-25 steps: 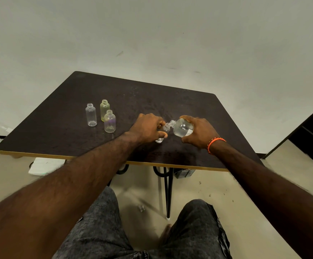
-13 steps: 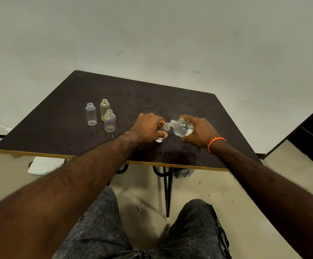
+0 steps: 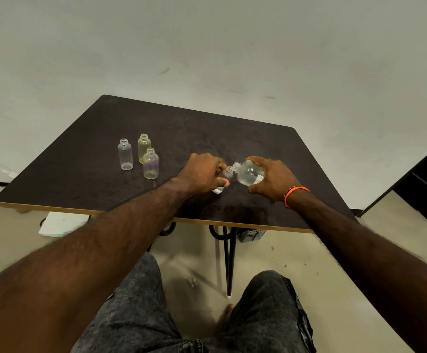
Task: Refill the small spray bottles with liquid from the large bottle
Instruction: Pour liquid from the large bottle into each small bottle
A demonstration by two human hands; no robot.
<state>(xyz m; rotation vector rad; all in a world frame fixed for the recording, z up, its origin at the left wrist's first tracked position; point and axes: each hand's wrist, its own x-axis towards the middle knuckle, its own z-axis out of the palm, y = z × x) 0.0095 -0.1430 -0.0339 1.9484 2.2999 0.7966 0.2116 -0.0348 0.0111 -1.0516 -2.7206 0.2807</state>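
On a dark table (image 3: 80, 174), the right hand (image 3: 271, 178) grips the large bottle (image 3: 249, 171), tipped left so its mouth meets a small bottle (image 3: 224, 180) clasped in the left hand (image 3: 202, 173). Pouring is under way, though any stream seems hidden. Three uncapped small bottles (image 3: 141, 155) wait far left. Next: level the large bottle without spilling.

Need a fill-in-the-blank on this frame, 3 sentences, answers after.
1. The right hand tilts the large bottle toward the small bottle held by the ____ hand.
2. ____ uncapped small bottles stand apart on the table.
3. The wristband on the right wrist is ____.

Answers: left; three; orange
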